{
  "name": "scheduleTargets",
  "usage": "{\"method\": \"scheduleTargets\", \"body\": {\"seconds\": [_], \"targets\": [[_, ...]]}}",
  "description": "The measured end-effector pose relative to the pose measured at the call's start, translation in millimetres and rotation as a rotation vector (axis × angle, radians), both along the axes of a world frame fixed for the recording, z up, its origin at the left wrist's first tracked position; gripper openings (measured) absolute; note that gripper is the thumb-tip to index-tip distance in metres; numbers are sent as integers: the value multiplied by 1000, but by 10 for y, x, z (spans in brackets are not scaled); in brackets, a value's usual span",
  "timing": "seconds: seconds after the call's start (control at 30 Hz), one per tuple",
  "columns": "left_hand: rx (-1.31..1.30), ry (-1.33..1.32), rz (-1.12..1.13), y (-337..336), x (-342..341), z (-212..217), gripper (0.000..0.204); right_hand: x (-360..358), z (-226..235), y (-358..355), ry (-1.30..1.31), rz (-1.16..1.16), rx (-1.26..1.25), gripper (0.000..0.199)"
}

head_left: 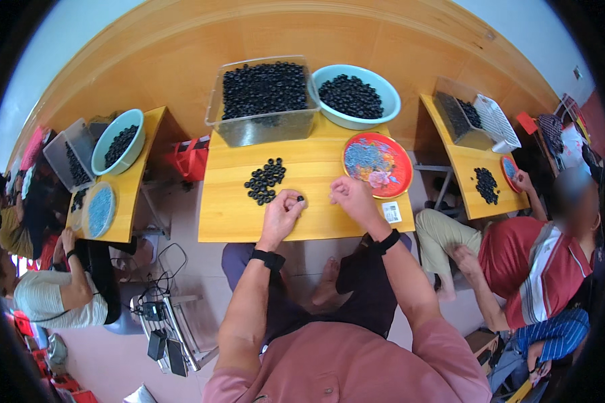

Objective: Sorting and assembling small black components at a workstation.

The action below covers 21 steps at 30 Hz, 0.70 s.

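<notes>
My left hand point(282, 213) is closed in a pinch over the near part of the table, with a small round black piece point(300, 199) between thumb and forefinger. To its right, my right hand point(353, 199) has its fingertips pressed together; whatever they hold is too small to make out. Just beyond the left hand lies a loose pile of black ring-like pieces point(265, 180). Beyond the right hand, a red flowered tray point(398, 169) bears a heap of small thin grey-blue pieces point(368, 156). The two hands are apart.
On the wooden table point(309, 149), a clear plastic bin point(265, 127) and a light-blue basin point(356, 121) full of black pieces stand at the back. A white printed card point(391, 212) lies near the right edge. People sit at similar tables point(474, 191) on both sides.
</notes>
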<state>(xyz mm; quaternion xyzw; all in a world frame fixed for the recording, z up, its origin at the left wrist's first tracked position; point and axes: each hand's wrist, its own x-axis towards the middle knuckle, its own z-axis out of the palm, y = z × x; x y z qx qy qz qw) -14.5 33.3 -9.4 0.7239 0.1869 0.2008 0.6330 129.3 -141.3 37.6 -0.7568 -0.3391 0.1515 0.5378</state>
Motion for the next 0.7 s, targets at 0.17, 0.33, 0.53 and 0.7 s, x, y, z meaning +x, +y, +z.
{"method": "scheduleTargets", "body": {"seconds": [0.17, 0.33, 0.53, 0.7], "targets": [[-82, -80, -48, -71, 56, 63, 20, -302, -206, 233, -140, 30, -42, 14], [-170, -53, -25, -22, -2, 65, 20, -458, -244, 368, -263, 43, -40, 16], [-61, -60, -9, -9, 19, 93, 19, -539, -250, 373, -102, 15, 61, 15], [-80, -26, 13, -14, 13, 65, 20, -531, -204, 348, -463, -10, -65, 13]]}}
